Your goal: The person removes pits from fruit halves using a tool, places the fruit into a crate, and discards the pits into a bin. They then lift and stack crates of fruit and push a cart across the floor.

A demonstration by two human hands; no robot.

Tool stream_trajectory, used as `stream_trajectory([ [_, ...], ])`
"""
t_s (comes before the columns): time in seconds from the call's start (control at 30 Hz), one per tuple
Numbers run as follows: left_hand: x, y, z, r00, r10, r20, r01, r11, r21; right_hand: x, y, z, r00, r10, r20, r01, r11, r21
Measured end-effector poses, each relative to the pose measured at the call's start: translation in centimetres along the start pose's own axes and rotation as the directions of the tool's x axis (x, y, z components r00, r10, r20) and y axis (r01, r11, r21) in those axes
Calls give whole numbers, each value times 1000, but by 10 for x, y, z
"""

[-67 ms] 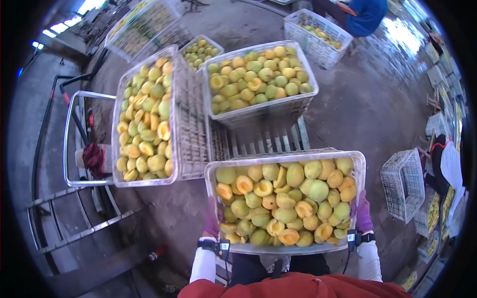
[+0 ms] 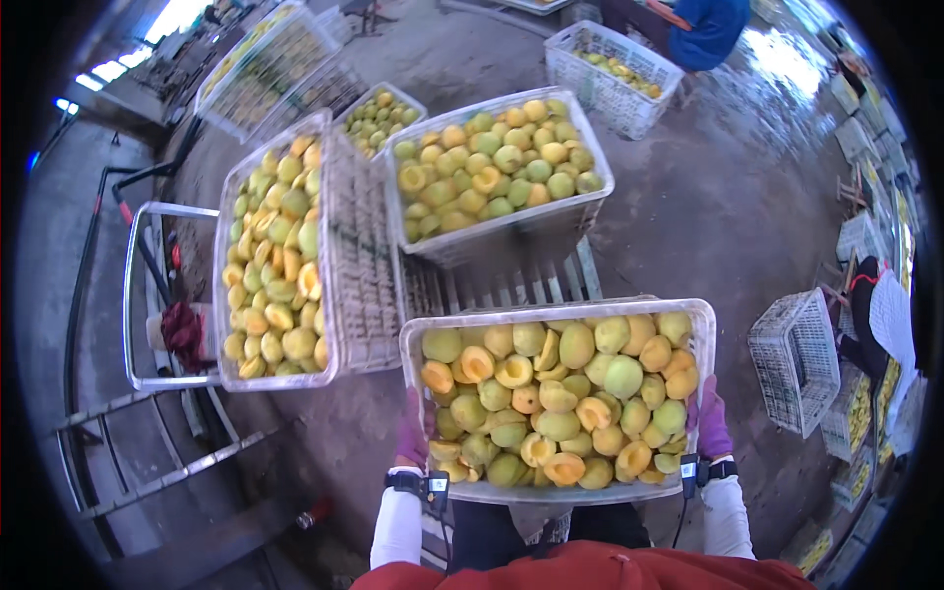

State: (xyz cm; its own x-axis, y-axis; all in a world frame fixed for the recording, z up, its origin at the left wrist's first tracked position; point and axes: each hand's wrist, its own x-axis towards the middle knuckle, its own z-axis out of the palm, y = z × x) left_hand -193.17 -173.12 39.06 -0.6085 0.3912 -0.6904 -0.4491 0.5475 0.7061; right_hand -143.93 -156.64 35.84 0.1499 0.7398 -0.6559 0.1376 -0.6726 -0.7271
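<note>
A pale plastic crate (image 2: 559, 499), filled with whole and halved yellow-green stone fruit (image 2: 558, 395), is held level in front of my body. My left hand (image 2: 414, 433), in a purple glove, grips its left end. At the opposite end, my right hand (image 2: 712, 421), gloved alike, is closed on the crate wall. Both sets of fingers are partly hidden by the crate. Just beyond the crate lies a slatted platform (image 2: 531, 282), on which another full crate (image 2: 511, 218) stands. To its left rises a tall crate stack (image 2: 364, 246) topped with halved fruit.
A metal push handle (image 2: 128, 295) stands at the left, above a ladder-like metal frame (image 2: 177, 462). A white crate (image 2: 615, 98) with some fruit sits near a person in blue (image 2: 710, 34) at the back. Another crate (image 2: 795, 364) is on the floor at the right.
The crates and platform beyond have shifted slightly down and left in the view. The crate between my hands has stayed almost in place, with both hands still gripping it.
</note>
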Motion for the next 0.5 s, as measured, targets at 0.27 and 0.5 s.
stream_trajectory([
  [0.27, 77, 37, 69, 993, -76, 94, 56, 978, 201, 77, 50, -28, 955, -286, -77, 246, 910, -333],
  [0.5, 116, 40, 59, 978, -207, 10, 204, 971, 127, 93, -93, 61, 938, 348, 11, -347, 936, -53],
])
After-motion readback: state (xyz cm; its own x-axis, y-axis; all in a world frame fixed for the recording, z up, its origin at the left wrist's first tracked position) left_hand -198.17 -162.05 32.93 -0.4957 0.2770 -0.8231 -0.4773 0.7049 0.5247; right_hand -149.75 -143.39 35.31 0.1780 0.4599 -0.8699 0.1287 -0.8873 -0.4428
